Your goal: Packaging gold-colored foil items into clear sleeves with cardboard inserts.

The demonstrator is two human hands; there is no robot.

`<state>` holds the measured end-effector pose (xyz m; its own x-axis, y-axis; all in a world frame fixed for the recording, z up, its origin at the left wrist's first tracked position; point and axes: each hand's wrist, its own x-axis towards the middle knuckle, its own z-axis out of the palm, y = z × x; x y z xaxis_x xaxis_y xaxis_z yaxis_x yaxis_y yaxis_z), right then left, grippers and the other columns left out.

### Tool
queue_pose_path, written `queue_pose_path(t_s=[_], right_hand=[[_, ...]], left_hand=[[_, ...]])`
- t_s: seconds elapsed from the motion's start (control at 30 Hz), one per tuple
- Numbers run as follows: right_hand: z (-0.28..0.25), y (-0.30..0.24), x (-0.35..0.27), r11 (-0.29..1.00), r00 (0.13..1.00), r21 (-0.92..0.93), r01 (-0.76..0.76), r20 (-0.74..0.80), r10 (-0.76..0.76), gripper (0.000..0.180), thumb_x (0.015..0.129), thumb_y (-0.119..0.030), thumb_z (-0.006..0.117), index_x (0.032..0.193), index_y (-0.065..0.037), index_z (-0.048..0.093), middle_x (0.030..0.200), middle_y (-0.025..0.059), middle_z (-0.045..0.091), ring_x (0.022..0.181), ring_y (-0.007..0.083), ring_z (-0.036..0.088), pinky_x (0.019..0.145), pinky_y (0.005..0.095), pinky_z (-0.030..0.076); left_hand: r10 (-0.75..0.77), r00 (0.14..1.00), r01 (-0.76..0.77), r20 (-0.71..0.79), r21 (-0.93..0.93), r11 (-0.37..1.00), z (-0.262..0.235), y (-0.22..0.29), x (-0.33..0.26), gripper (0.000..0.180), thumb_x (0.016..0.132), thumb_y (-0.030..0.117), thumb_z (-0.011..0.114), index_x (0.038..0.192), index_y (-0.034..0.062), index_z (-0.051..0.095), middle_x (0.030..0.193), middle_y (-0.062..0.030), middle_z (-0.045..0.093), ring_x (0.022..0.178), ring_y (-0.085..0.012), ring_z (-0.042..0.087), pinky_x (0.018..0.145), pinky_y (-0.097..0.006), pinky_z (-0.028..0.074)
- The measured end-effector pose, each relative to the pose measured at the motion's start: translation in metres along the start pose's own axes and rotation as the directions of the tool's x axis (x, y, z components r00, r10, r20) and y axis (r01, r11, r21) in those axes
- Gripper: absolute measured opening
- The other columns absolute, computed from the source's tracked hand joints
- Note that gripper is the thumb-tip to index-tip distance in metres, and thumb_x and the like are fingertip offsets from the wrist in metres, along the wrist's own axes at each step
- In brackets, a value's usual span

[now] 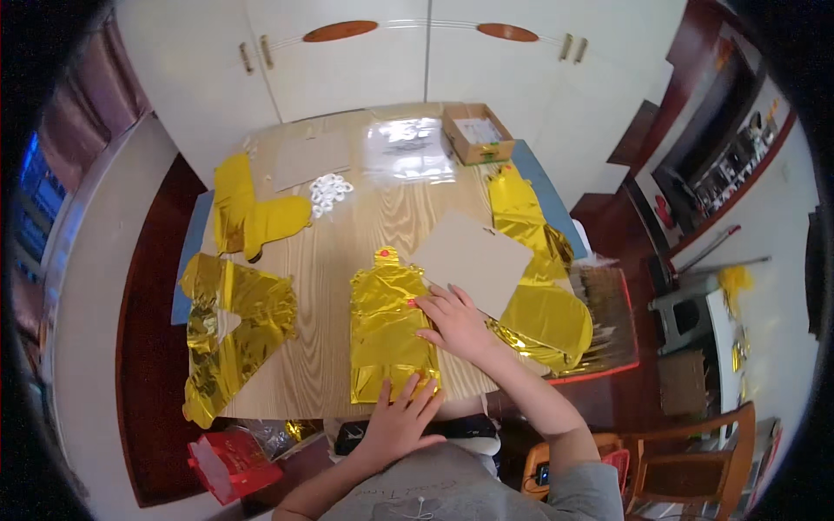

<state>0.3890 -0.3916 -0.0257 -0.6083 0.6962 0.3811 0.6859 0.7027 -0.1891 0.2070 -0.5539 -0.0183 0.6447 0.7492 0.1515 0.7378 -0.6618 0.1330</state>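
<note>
A flat, uninflated gold foil balloon (387,326) lies lengthwise on the wooden table in front of me, its tab with a red spot at the far end. My left hand (401,423) rests with spread fingers on the balloon's near end. Along the balloon's right edge lies my right hand (456,323), fingers stretched out, fingertips beside a small red spot. Just beyond that hand is a grey-beige cardboard sheet (476,260) with a hang slot, its lower left side next to the fingers.
More gold foil balloons lie on the left (233,326) and right (543,321) of the table (317,330). Farther back are white rings (330,193), clear plastic sleeves (408,152), another cardboard sheet (308,161) and an open cardboard box (478,156). A wooden chair (695,469) stands at right.
</note>
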Motion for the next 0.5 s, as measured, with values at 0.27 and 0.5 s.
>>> queue_pose_path(t_s=[0.27, 0.5], right_hand=[[0.004, 0.006, -0.005, 1.000, 1.000, 0.014, -0.020, -0.020, 0.020, 0.056, 0.084, -0.040, 0.067, 0.130, -0.011, 0.054, 0.121, 0.0068, 0.060, 0.129, 0.0240, 0.046, 0.112, 0.0472, 0.030], [-0.014, -0.001, -0.031, 0.983, 1.000, 0.180, 0.028, -0.017, -0.026, 0.040, 0.082, -0.025, 0.065, 0.119, -0.011, 0.062, 0.118, 0.0055, 0.063, 0.122, 0.0221, 0.052, 0.111, 0.0453, 0.031]], left_hand=[[-0.085, 0.994, 0.079, 0.063, 0.096, 0.992, 0.004, 0.004, 0.005, 0.083, 0.072, 0.070, 0.062, 0.136, 0.0191, 0.052, 0.145, -0.0089, 0.042, 0.135, -0.0410, 0.033, 0.099, -0.075, 0.025], [-0.094, 0.986, 0.071, 0.139, 0.157, 0.985, 0.007, 0.007, 0.005, 0.097, 0.070, 0.079, 0.057, 0.137, 0.0094, 0.048, 0.147, -0.0208, 0.037, 0.138, -0.0460, 0.030, 0.100, -0.077, 0.020]])
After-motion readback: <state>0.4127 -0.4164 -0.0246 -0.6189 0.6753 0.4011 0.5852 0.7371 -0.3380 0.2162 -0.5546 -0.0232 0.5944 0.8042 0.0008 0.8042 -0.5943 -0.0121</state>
